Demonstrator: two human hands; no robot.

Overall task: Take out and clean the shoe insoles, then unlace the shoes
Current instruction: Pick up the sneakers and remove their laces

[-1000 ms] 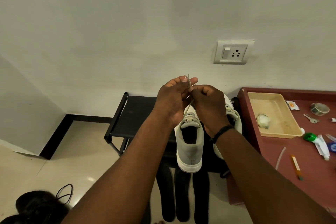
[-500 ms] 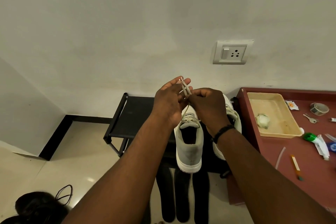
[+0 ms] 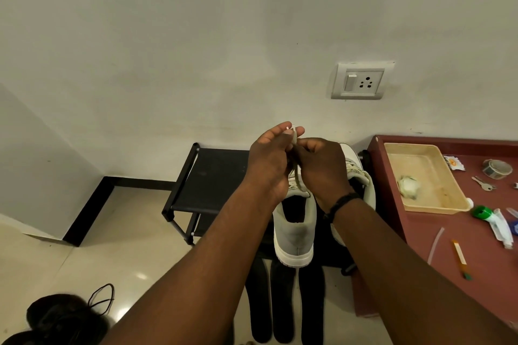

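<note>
shoelace rising from the grey sneaker on the black rack, long axis up toward the hands | left hand pinching its tip | right hand pinching it just below, nearer the eyelets

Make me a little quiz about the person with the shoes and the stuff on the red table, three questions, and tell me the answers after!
1. True or false: both hands are holding the shoelace above the grey shoe.
2. What is in the beige tray on the red table? A) keys B) a crumpled white wad C) a toothbrush
3. Fill in: the grey shoe stands on a black ____.

Key
1. True: the left hand and the right hand pinch it together.
2. B, the white wad.
3. Rack: the black rack by the wall.
</note>
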